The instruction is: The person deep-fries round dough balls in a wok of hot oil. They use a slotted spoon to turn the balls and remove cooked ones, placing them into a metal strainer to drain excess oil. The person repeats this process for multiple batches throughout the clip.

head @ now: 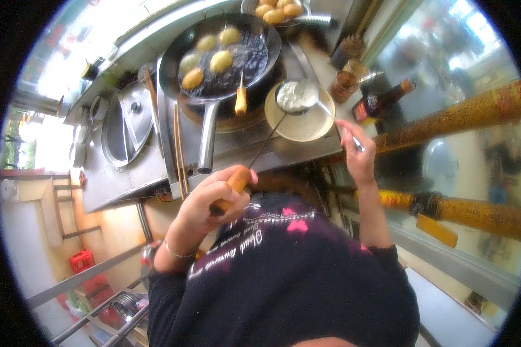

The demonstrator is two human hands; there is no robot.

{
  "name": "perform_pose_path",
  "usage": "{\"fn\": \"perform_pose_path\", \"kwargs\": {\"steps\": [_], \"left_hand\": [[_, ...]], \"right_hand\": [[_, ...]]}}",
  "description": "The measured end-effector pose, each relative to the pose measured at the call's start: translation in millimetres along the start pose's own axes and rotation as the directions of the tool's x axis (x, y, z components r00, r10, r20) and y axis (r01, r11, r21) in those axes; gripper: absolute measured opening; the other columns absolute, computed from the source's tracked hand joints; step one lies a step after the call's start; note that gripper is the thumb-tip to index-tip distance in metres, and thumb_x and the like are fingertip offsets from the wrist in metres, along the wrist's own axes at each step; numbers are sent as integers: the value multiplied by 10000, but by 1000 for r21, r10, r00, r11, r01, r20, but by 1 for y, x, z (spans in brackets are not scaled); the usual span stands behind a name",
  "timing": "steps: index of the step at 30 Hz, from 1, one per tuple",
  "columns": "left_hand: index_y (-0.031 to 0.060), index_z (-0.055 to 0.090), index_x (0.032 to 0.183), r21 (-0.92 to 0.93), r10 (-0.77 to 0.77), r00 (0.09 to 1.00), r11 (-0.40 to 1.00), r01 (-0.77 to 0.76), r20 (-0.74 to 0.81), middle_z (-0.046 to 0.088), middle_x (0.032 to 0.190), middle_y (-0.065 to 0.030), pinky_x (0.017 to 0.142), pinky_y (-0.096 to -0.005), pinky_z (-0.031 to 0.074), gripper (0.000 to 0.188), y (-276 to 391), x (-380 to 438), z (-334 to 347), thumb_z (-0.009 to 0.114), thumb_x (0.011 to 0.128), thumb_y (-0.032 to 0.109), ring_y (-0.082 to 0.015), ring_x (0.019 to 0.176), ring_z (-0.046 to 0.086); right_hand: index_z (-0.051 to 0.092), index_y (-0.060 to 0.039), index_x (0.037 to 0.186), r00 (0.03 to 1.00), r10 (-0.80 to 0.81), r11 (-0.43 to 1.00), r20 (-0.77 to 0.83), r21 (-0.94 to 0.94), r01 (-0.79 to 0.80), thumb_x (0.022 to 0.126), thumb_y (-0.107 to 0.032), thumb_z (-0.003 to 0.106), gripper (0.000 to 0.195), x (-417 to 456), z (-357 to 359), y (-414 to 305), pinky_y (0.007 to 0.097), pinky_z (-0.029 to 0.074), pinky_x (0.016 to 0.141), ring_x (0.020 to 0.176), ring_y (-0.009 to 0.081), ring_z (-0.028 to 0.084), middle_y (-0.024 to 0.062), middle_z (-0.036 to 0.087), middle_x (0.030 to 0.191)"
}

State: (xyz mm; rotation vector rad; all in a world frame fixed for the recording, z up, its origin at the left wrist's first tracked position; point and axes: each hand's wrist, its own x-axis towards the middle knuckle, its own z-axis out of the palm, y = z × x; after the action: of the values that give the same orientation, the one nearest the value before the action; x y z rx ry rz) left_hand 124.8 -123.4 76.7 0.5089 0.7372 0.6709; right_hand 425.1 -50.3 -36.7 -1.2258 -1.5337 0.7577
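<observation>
My left hand [204, 199] grips the wooden handle [239, 178] of a long-shafted frying ladle. Its dark round cup [288, 112] is over the cream-coloured bowl [306, 132] and holds lumpy white batter [286, 97]. A metal spoon [325, 108] is in my right hand [359, 156], its bowl resting on or just above the batter. To the left, several round cakes [221, 61] fry in dark oil in a wok [271, 47], some pale and one browner. A second wooden-handled tool [241, 100] leans over the wok's near rim, its lower end hidden.
The wok's metal handle [207, 139] points towards me. Long chopsticks [180, 152] and a lidded oval pot [128, 117] are on the left. Browned cakes fill a strainer [274, 16] behind. At right stand a jar [345, 84], a dark sauce bottle [384, 100] and yellow pipes [451, 115].
</observation>
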Motion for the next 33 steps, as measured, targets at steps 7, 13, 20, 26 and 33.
{"fn": "perform_pose_path", "kwargs": {"steps": [7, 13, 20, 26, 33], "left_hand": [[-9, 464, 1076, 80, 49, 999, 996, -50, 10, 436, 534, 40, 355, -163, 226, 315, 7, -6, -1, 483, 795, 131, -38, 372, 348], [-51, 443, 1066, 140, 93, 990, 987, -78, -108, 379, 451, 16, 328, -202, 196, 422, 13, -8, 2, 448, 695, 149, -53, 322, 288], [-7, 468, 1081, 131, 96, 995, 987, -95, -8, 426, 522, 57, 356, -155, 227, 333, 18, -15, -9, 482, 788, 152, -31, 376, 363], [-18, 468, 1080, 120, 141, 989, 983, -136, -33, 435, 516, 58, 334, -144, 221, 359, 24, -21, -13, 492, 772, 165, -28, 349, 355], [-51, 469, 1054, 64, 329, 927, 944, -323, -181, 398, 504, 42, 323, -160, 196, 369, 34, -35, -39, 481, 753, 162, -29, 345, 308]], "right_hand": [[657, -20, 1062, 998, -65, 997, -13, -53, 64, 902, -33, 504, 221, 33, -2, -18, 221, 405, 575, 656, 78, 486, 31, 589, 792], [663, -23, 1046, 994, -26, 995, 106, 97, 16, 909, -54, 506, 210, 29, 8, -19, 219, 406, 582, 676, 75, 495, 28, 611, 831], [656, -14, 1051, 992, -109, 992, 69, -48, 113, 914, -54, 488, 221, 48, -5, -26, 229, 432, 606, 690, 88, 517, 49, 617, 835], [655, -3, 1046, 997, -75, 994, 2, 79, 75, 917, -71, 486, 224, 68, 0, -40, 209, 402, 580, 650, 63, 480, 13, 565, 740], [638, -52, 1113, 954, 277, 910, -114, 350, -222, 940, -151, 493, 247, 32, 7, 4, 149, 323, 496, 572, 43, 412, -22, 524, 673]]}}
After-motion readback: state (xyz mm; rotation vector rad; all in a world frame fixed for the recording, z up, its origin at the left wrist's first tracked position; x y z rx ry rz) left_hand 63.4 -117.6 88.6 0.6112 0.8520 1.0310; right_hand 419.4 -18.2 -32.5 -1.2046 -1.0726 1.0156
